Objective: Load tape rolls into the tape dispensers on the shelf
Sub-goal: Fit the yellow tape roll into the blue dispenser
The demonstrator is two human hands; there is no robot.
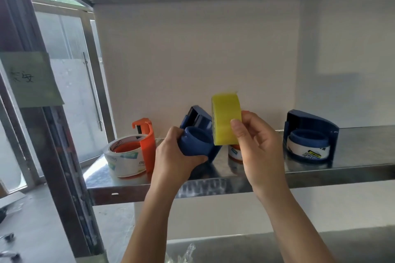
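- While the left hand (173,156) curls its fingers round the cylindrical hub of a dark blue plastic tape dispenser (196,141), tilted at the front of the brushed stainless-steel shelf (352,151), the right hand (254,145) pinches a yellow tape roll (226,119) between thumb and fingers.
- Both hands sit close together without touching, each clamped on its own item.
- That roll lies just right of the hub and slightly above it, on the right hand's side. Its bore axis runs roughly left to right, the open side facing the hub's mouth. Whether roll and hub rim touch cannot be told.
- Judging from this, the coming move is a short leftward slide of the roll over the hub, which needs bore and hub lined up.
- The roll looks smooth and glossy; the dispenser is hard, matte plastic.
- An orange plastic dispenser (147,141) holding a clear printed roll (124,158) stands to the left, and a second blue dispenser (312,121) with a white printed roll (307,149) to the right.
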